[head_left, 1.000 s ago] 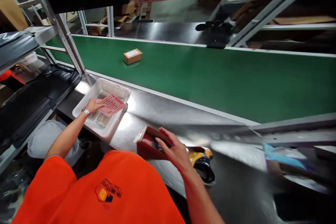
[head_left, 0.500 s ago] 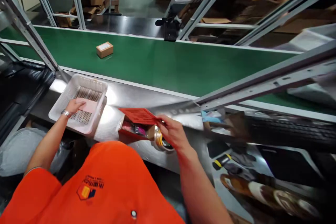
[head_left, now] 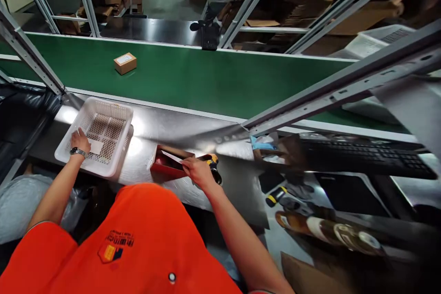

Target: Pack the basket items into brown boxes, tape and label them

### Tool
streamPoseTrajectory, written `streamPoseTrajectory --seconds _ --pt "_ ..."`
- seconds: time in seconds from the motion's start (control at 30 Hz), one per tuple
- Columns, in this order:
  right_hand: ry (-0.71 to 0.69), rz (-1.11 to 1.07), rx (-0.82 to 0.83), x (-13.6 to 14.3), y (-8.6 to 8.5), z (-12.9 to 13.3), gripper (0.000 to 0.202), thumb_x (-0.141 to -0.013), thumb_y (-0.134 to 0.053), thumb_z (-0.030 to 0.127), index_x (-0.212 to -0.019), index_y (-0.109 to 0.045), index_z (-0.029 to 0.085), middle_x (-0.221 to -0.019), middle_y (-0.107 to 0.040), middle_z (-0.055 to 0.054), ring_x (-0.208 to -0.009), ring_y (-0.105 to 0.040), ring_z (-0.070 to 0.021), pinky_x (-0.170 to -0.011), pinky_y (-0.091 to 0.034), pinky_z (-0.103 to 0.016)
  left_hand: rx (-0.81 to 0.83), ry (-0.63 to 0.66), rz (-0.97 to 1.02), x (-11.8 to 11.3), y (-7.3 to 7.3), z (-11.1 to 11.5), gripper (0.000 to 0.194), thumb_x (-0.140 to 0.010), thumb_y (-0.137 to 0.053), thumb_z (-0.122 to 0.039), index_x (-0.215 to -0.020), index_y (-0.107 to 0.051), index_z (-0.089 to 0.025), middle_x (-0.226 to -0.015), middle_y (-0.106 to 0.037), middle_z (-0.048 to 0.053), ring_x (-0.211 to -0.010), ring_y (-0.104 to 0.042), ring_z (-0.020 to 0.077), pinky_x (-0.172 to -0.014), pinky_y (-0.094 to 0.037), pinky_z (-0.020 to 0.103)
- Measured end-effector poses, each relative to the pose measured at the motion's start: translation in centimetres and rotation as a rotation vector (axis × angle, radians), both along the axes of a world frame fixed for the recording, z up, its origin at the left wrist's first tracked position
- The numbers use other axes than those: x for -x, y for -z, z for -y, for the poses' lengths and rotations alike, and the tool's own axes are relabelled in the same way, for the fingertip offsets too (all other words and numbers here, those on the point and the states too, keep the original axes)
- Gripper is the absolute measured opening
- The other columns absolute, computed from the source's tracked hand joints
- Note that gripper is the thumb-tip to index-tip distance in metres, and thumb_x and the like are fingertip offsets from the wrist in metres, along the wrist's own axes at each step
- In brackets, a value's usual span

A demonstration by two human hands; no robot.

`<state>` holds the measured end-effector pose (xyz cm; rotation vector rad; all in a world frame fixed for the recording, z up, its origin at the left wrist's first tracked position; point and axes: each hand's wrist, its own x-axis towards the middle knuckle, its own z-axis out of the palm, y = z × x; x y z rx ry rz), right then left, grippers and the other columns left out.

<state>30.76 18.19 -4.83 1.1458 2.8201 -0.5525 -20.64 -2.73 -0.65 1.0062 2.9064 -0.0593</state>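
My left hand [head_left: 80,142] is inside the left part of a white plastic basket [head_left: 119,147], fingers spread, beside a pale paper slip [head_left: 95,146] on the basket's mesh floor. Whether the palm touches the slip is hard to tell. Near the middle of the metal table, my right hand [head_left: 197,171] pinches a thin pale card [head_left: 171,157] that slants into an open red box [head_left: 165,172]. The box's contents are mostly hidden. Just behind the right hand, at its right, is a yellow and black tape dispenser or roll [head_left: 214,165].
A small brown carton [head_left: 125,63] lies on the green conveyor belt [head_left: 193,82] beyond the metal table [head_left: 148,121]. At the right are a black keyboard [head_left: 365,156], a yellow and black tool [head_left: 276,196] and tape rolls [head_left: 327,229]. Metal posts [head_left: 330,87] frame the station.
My left hand has let go of the pink slip and moved left in the basket. My right hand has lowered the red card into the box, where its pale side shows. The view has shifted slightly.
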Motion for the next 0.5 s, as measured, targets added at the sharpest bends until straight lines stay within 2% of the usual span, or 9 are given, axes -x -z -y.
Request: streamPoseTrajectory --seconds 0.07,0.13,0.23,0.33,0.4,0.43,0.5 --pt "-0.016 0.044 0.009 0.1 0.4 -0.2 0.037 -0.107 -0.062 0.021 -0.126 -0.093 0.026 -0.127 -0.091 -0.011 -0.118 -0.083 -0.0287 -0.096 -0.060 -0.034 -0.083 0.074 -0.025 -2.4 -0.8 -0.9 0.091 -0.102 -0.074 -0.029 -0.179 -0.032 -0.004 -0.184 -0.046 0.031 -0.176 -0.038 0.0473 -0.145 -0.036 0.061" --pt "-0.040 0.065 0.018 0.0 0.4 -0.4 0.039 -0.108 -0.062 0.020 -0.130 -0.093 0.027 -0.134 -0.090 -0.011 -0.122 -0.082 -0.0285 -0.097 -0.060 -0.033 -0.162 0.221 0.069 -6.0 -1.4 -2.1 0.080 -0.108 -0.067 -0.032 -0.178 -0.038 -0.006 -0.186 -0.046 0.029 -0.177 -0.037 0.0440 -0.148 -0.032 0.059" --pt "-0.064 0.083 -0.014 -0.2 0.1 -0.5 0.045 -0.112 -0.057 0.020 -0.144 -0.088 0.029 -0.153 -0.084 -0.012 -0.133 -0.078 -0.0309 -0.099 -0.062 -0.036 -0.204 0.515 0.334 -13.7 -1.5 -4.0 0.066 -0.115 -0.057 -0.033 -0.178 -0.048 -0.012 -0.182 -0.055 0.023 -0.176 -0.045 0.0349 -0.150 -0.035 0.051" --pt "-0.120 0.126 -0.036 0.1 -0.3 -0.3 0.048 -0.113 -0.056 0.019 -0.150 -0.086 0.030 -0.156 -0.081 -0.014 -0.139 -0.074 -0.0336 -0.098 -0.062 -0.037 -0.116 0.818 0.579 -22.0 -0.5 -6.2 0.062 -0.117 -0.059 -0.036 -0.178 -0.057 -0.028 -0.186 -0.056 0.008 -0.182 -0.038 0.0301 -0.153 -0.032 0.049" --pt "-0.152 0.167 -0.019 0.4 -0.6 -0.1 0.046 -0.113 -0.057 0.018 -0.145 -0.088 0.029 -0.146 -0.084 -0.016 -0.136 -0.075 -0.0342 -0.096 -0.062 -0.036 -0.024 0.946 0.662 -26.4 0.4 -7.9 0.059 -0.114 -0.064 -0.038 -0.173 -0.065 -0.036 -0.182 -0.061 0.004 -0.179 -0.044 0.0311 -0.152 -0.035 0.049" --pt "-0.153 0.180 -0.008 0.5 -0.6 0.0 0.044 -0.113 -0.058 0.018 -0.142 -0.090 0.028 -0.141 -0.086 -0.016 -0.133 -0.075 -0.0344 -0.096 -0.062 -0.037 0.021 0.984 0.676 -27.9 0.9 -8.8 0.055 -0.113 -0.066 -0.037 -0.168 -0.071 -0.037 -0.177 -0.066 0.006 -0.174 -0.052 0.0322 -0.150 -0.040 0.049" --pt "-0.140 0.157 0.024 0.3 -0.5 0.0 0.038 -0.112 -0.061 0.020 -0.134 -0.092 0.027 -0.137 -0.086 -0.017 -0.130 -0.076 -0.0348 -0.099 -0.062 -0.038 0.089 1.018 0.663 -29.7 1.6 -10.7 0.042 -0.111 -0.067 -0.035 -0.148 -0.086 -0.033 -0.157 -0.080 0.012 -0.156 -0.069 0.0344 -0.138 -0.054 0.050"
